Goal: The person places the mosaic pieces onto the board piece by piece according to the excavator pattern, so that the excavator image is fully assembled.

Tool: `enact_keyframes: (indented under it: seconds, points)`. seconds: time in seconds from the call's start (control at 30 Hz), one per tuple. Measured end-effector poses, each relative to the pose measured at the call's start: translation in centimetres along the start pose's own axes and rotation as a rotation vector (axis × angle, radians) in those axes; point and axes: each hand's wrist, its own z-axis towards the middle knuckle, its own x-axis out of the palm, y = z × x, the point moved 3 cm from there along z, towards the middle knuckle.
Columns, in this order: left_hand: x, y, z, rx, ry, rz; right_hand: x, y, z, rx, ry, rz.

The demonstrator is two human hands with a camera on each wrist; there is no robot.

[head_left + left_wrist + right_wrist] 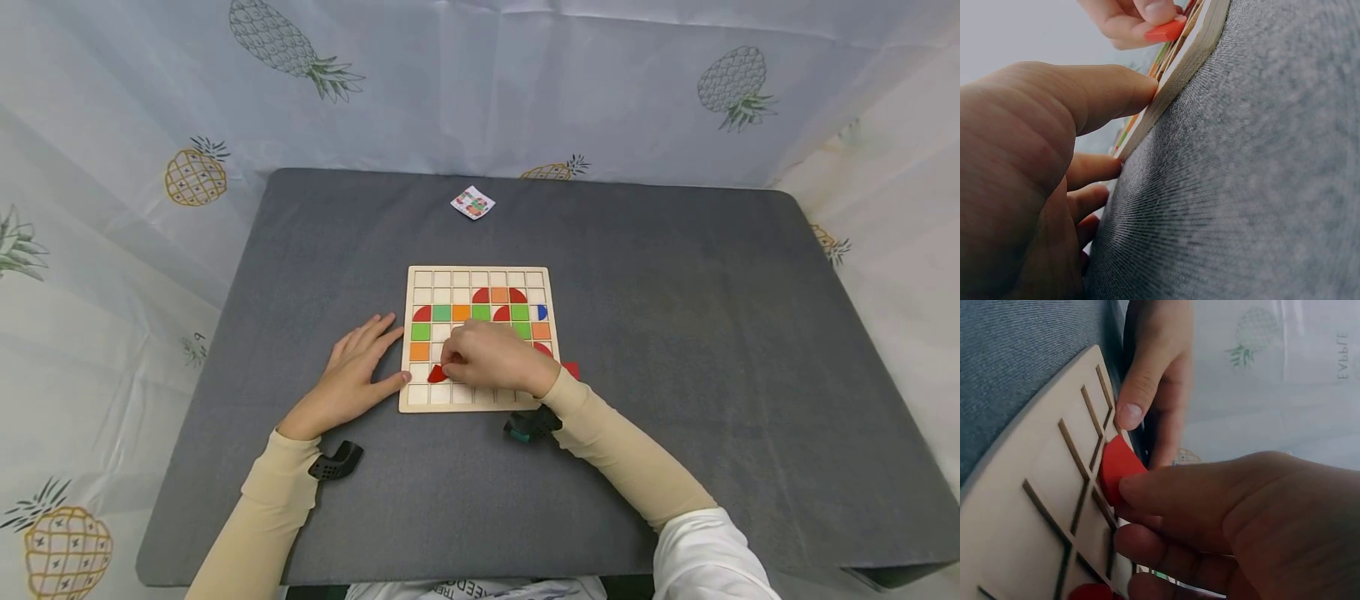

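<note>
A square wooden grid board (461,402) lies on the table, with red, green, orange and blue pieces in several of its cells. My right hand (495,354) reaches over the board and pinches a red quarter-circle piece (1120,467) between thumb and fingers. In the head view this piece shows over the lower-left cells. My left hand (347,375) rests at the board's left side, fingers spread, its thumb touching the edge (1175,81). Part of the board's middle is hidden under my right hand. Another red piece (1091,592) shows low in the right wrist view.
A small patterned card (473,202) lies on the grey table (675,333) beyond the board. Some red (572,370) shows beside the board's right edge, partly behind my right wrist. A pineapple-print curtain (480,83) hangs behind the table.
</note>
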Motion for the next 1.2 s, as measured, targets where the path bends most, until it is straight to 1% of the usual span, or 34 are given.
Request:
enact_keyframes:
  seconds: [0.13,0.27,0.43,0.7,0.97,1.03,1.13,1.2]
  points:
    - [0.0,0.1,0.0,0.006,-0.009,0.004,-0.1,-0.1,-0.1,0.008,-0.016,-0.034]
    - [0.1,0.1,0.0,0.007,-0.014,0.007,-0.2,0.0,-0.2,-0.001,-0.027,-0.067]
    - [0.1,0.1,0.0,0.007,-0.012,0.007,-0.4,0.1,-0.3,-0.007,-0.014,-0.077]
    - [0.1,0.1,0.0,0.004,-0.008,0.007,-0.2,0.2,-0.3,-0.013,-0.028,-0.092]
    - [0.1,0.1,0.0,0.005,-0.008,0.006,0.3,0.7,0.0,0.003,-0.069,-0.141]
    - [0.1,0.1,0.0,0.006,-0.005,0.005,0.3,0.8,0.1,0.004,-0.08,-0.139]
    - [0.0,0.1,0.0,0.008,-0.002,0.004,0.4,1.0,0.1,-0.017,-0.084,-0.122]
    - [0.0,0.1,0.0,0.008,0.0,0.003,0.5,1.3,0.1,-0.055,-0.08,-0.109]
